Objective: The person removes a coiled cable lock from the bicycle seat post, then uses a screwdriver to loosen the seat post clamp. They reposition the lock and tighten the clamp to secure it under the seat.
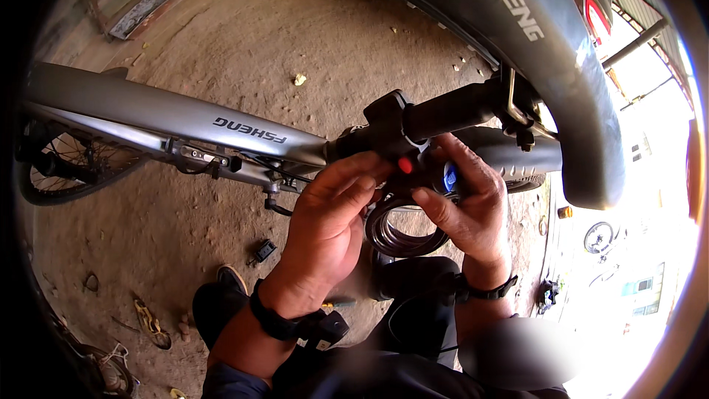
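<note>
The work sits at the black switch cluster point(395, 149) on the end of the handlebar, just inboard of the black grip point(452, 111), with the grey frame tube point(170, 120) running off to the left and a dark seat edge point(561, 66) arching overhead.

What could go wrong: the cluster is small and both hands crowd it from below, so a slip of the fingers could press the red button point(405, 165) unintentionally or let a loose part drop to the dirt floor point(244, 37), where it would be hard to find among the scattered debris. The coiled black cable point(399, 233) hanging under the hands could also snag a wrist strap and tug the housing askew.

The left hand point(325, 229) is curled, fingers bent up and pressed against the underside of the cluster — touching it, not fully closed around it. The right hand point(469, 199) is also partly closed, thumb and fingers pinching about a small blue-and-white piece point(450, 176) right beside the red button; whether that piece is a separate part or fixed to the housing is hard to tell from this angle.
</note>
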Motion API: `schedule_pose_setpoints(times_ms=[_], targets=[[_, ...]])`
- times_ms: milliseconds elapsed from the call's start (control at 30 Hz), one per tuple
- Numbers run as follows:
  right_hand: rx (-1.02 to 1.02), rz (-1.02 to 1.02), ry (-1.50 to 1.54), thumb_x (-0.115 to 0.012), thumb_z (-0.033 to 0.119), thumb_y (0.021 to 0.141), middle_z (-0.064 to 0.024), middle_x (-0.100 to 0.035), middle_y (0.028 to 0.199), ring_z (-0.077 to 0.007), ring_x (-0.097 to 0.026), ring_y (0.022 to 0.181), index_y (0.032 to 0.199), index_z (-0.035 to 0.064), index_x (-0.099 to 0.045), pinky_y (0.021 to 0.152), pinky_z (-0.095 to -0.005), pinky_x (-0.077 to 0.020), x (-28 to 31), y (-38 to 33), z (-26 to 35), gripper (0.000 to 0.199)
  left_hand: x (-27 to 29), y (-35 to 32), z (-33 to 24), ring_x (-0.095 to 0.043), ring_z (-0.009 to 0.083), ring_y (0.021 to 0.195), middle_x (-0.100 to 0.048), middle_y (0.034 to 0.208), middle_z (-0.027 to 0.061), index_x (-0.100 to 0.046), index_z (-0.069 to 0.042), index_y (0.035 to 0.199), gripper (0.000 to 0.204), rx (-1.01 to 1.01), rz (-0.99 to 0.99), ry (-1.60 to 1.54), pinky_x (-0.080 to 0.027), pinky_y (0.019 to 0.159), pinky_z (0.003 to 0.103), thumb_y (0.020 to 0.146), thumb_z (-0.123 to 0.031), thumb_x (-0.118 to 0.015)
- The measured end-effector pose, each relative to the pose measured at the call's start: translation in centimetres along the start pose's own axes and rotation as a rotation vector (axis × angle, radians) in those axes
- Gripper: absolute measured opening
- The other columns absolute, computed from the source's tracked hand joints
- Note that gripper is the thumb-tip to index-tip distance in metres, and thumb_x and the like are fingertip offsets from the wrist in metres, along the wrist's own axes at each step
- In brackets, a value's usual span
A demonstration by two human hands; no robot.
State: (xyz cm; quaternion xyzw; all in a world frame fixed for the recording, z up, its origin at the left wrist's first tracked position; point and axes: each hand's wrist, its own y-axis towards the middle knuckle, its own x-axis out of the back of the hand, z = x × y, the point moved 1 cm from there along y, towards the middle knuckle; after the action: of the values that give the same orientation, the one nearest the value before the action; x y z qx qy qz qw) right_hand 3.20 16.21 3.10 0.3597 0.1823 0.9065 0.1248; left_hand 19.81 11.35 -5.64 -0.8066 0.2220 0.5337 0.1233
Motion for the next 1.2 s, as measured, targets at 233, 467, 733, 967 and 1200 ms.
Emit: schedule_pose_setpoints(times_ms=[233, 467, 733, 967, 1200], targets=[[-0.003, 0.024, -0.037, -0.088, 0.018, 0.075, -0.0200, -0.072, 0.108, -0.0264, -0.071, 0.099, 0.133, -0.0065, -0.061, 0.089, -0.0358, -0.0551, 0.0, -0.3, 0.3, 0.068, -0.2, 0.4, -0.7, -0.067, 0.0177, 0.111, -0.072, 0.117, 0.0116, -0.066, 0.001, 0.123, 0.022, -0.070, 0.033, 0.160, -0.049, 0.100, 0.032, 0.101, -0.003, -0.061], [-0.049, 0.060, -0.040, -0.090, 0.021, 0.074, -0.0199, -0.073, 0.110, -0.0262, -0.071, 0.102, 0.132, -0.0056, -0.063, 0.091, -0.0357, -0.0549, 0.4, 0.3, 1.1, 0.069, -0.4, 0.6, -2.9, -0.067, 0.0114, 0.101, -0.073, 0.106, 0.0083, -0.067, 0.002, 0.115, 0.017, -0.356, -0.086, 0.901, -0.052, 0.089, 0.027, 0.099, -0.001, -0.065], [-0.073, 0.056, -0.015, -0.090, 0.022, 0.075, -0.0203, -0.072, 0.114, -0.0254, -0.070, 0.104, 0.134, -0.0035, -0.062, 0.093, -0.0355, -0.0544, 0.3, 0.0, 1.3, 0.070, -2.2, 2.7, -6.4, -0.067, 0.0317, 0.109, -0.067, 0.119, 0.0180, -0.056, -0.003, 0.135, 0.061, -0.794, 0.169, 1.486, -0.053, 0.094, 0.038, 0.081, -0.006, -0.084], [-0.071, -0.024, 0.060, -0.088, 0.023, 0.078, -0.0187, -0.071, 0.114, -0.0299, -0.071, 0.104, 0.128, -0.0009, -0.064, 0.091, -0.0373, -0.0557, -0.4, -0.8, 0.7, 0.061, -2.5, 5.6, -6.8, -0.066, 0.0280, 0.117, -0.068, 0.124, 0.0167, -0.048, -0.005, 0.144, 0.072, -0.358, 0.400, 1.350, -0.052, 0.098, 0.038, 0.081, -0.007, -0.084], [-0.089, -0.017, 0.014, -0.087, 0.025, 0.079, -0.0193, -0.072, 0.113, -0.0339, -0.071, 0.102, 0.127, 0.0007, -0.064, 0.089, -0.0387, -0.0561, -0.7, -0.9, 1.2, 0.059, -2.2, 5.5, -7.2, -0.068, 0.0283, 0.115, -0.069, 0.122, 0.0174, -0.047, -0.004, 0.145, 0.069, -0.364, 0.394, 1.466, -0.052, 0.098, 0.037, 0.083, 0.001, -0.076]])
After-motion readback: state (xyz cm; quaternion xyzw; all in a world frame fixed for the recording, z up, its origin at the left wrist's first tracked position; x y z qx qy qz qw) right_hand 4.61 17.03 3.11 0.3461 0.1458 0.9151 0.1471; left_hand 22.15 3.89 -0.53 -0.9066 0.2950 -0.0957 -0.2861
